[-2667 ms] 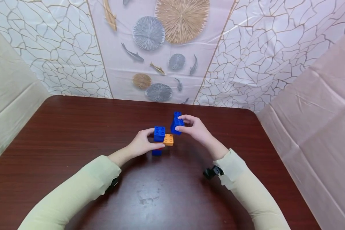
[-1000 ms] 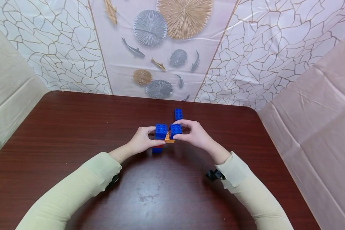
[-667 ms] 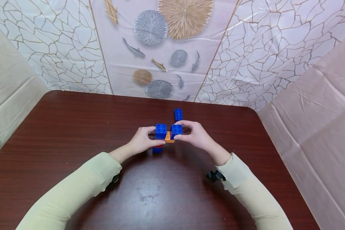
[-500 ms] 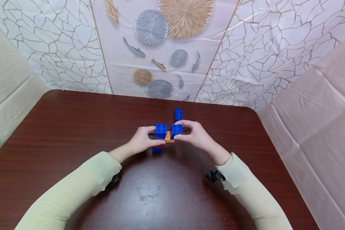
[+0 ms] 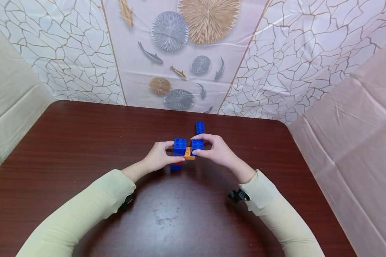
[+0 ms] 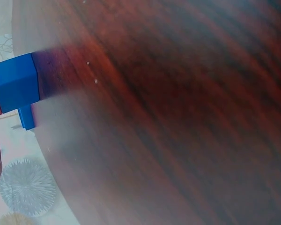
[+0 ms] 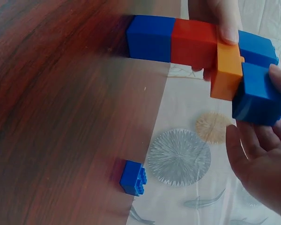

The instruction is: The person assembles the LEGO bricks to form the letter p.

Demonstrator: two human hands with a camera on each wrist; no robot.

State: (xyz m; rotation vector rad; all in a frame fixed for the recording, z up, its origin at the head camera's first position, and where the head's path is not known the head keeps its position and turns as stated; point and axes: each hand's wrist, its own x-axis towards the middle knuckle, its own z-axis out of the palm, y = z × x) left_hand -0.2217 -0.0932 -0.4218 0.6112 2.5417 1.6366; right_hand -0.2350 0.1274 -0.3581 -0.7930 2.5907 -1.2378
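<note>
A stack of toy building bricks stands at mid-table. In the right wrist view it runs from a blue bottom brick through a red brick to a longer orange brick. One blue top brick sits on the orange brick's left part. My left hand grips the stack from the left, thumb along the orange brick's near side. On the right, my right hand pinches another blue brick between thumb and fingers, right at the orange brick's right end. Hidden in the left wrist view is most of the left hand.
Behind the right hand a loose blue brick with two rows of studs lies on the dark wooden table. Patterned wall cloth rises at the table's far edge. A black wrist camera hangs under the right sleeve.
The right hand came left from beside the loose blue brick, bringing its blue brick over the orange brick's right end. Lately its fingers shifted slightly left on it. The left hand kept its grip.
</note>
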